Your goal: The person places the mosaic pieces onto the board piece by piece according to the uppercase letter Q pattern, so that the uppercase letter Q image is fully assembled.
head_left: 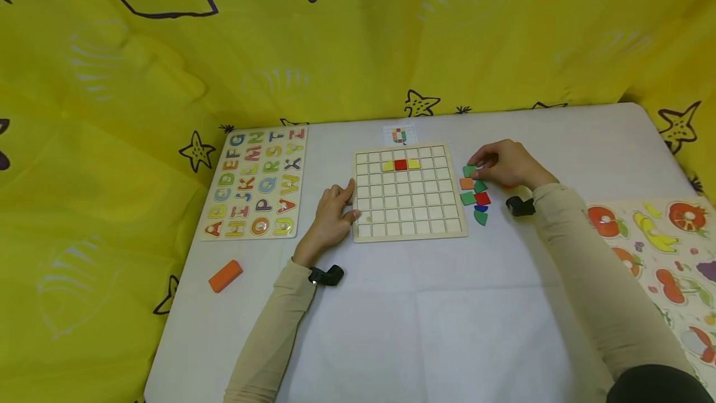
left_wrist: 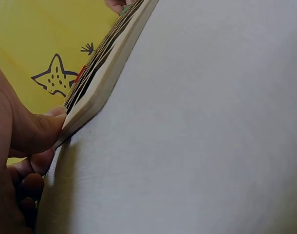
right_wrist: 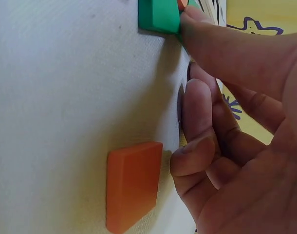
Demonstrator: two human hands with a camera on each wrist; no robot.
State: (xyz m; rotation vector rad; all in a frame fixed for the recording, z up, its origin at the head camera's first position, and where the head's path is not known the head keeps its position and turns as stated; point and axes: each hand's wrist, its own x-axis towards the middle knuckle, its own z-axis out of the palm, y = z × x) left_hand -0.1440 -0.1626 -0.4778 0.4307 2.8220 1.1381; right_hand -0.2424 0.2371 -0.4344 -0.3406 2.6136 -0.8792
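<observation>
A square wooden grid board (head_left: pixel 411 203) lies on the table, with a red square tile (head_left: pixel 401 165) between two yellow pieces (head_left: pixel 414 163) in an upper row. My left hand (head_left: pixel 334 216) grips the board's left edge; in the left wrist view the thumb (left_wrist: pixel 44 130) presses on the rim. Right of the board, my right hand (head_left: pixel 506 163) pinches a green tile (head_left: pixel 468 171) between thumb and forefinger. Below it lie an orange tile (head_left: pixel 467 183), green pieces (head_left: pixel 467 198), a red tile (head_left: pixel 482 198) and a blue piece (head_left: pixel 480 208). An orange tile (right_wrist: pixel 134 187) shows large in the right wrist view.
A small card (head_left: pixel 399 135) with a coloured tile picture lies behind the board. An alphabet board (head_left: pixel 254 185) is at the left, an orange block (head_left: pixel 225 276) in front of it. On the right is a fruit picture board (head_left: pixel 654 260). A yellow curtain (head_left: pixel 358 48) hangs behind.
</observation>
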